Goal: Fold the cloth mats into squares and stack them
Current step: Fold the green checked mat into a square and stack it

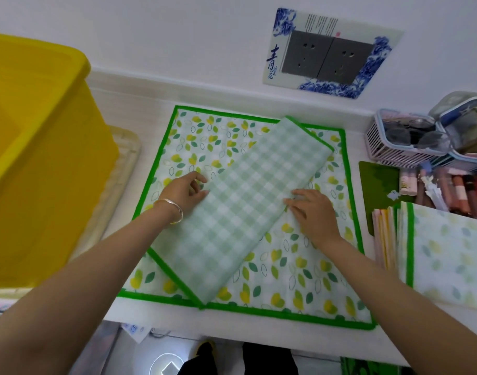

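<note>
A leaf-print cloth mat (299, 269) with a green border lies flat on the white table. On top of it, lying diagonally, is a folded mat (240, 209) showing its green checked side. My left hand (183, 193) touches the folded mat's left edge, fingers loosely curled. My right hand (313, 209) lies on its right edge with the fingers flat on the cloth. At the right sits a stack of folded mats (445, 253), leaf print on top.
A big yellow plastic bin (42, 147) stands at the left on a beige tray (123, 169). At the back right are a pink basket (399, 142), clear pouches and cosmetics (448, 190). A wall socket (326, 58) is behind. The table's front edge runs below the mat.
</note>
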